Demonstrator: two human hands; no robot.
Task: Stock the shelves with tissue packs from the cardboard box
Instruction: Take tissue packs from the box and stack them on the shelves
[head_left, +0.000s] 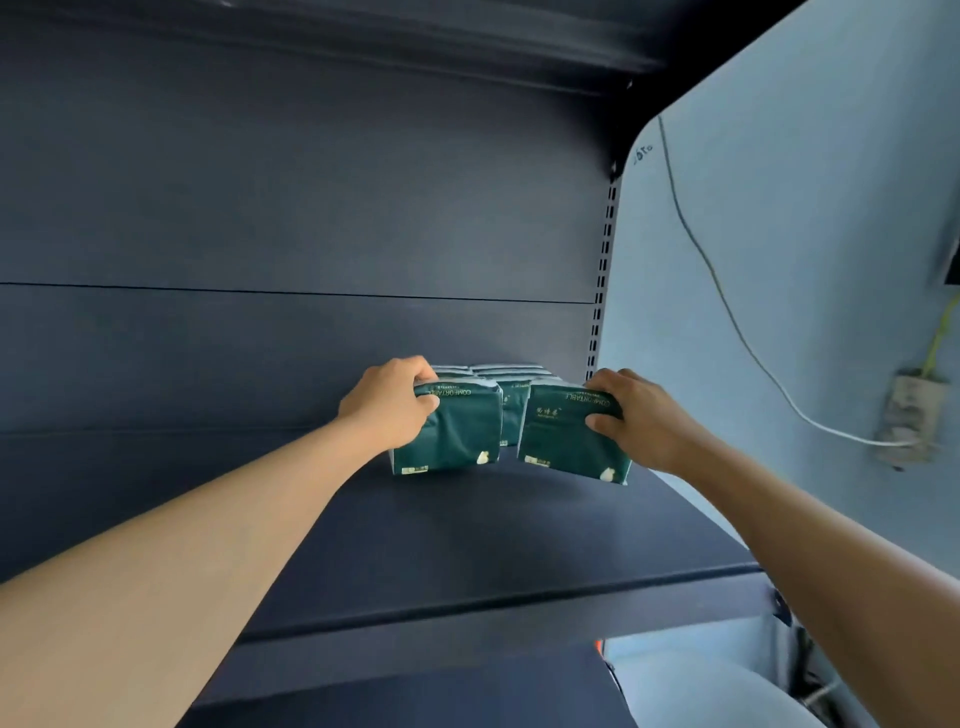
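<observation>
Two dark green tissue packs stand on the dark shelf (467, 540) near its back right corner. My left hand (389, 402) grips the top of the left pack (457, 431), which stands upright. My right hand (641, 415) grips the top right of the right pack (563, 441), which is tilted slightly. Behind them, several more green packs (498, 375) are lined up against the shelf's back panel. The cardboard box is out of view.
The shelf's dark back panel (285, 234) fills the left and centre. An upper shelf (415, 36) overhangs at the top. A pale blue wall (779, 234) with a hanging cable (727, 306) and a socket (909, 415) is on the right.
</observation>
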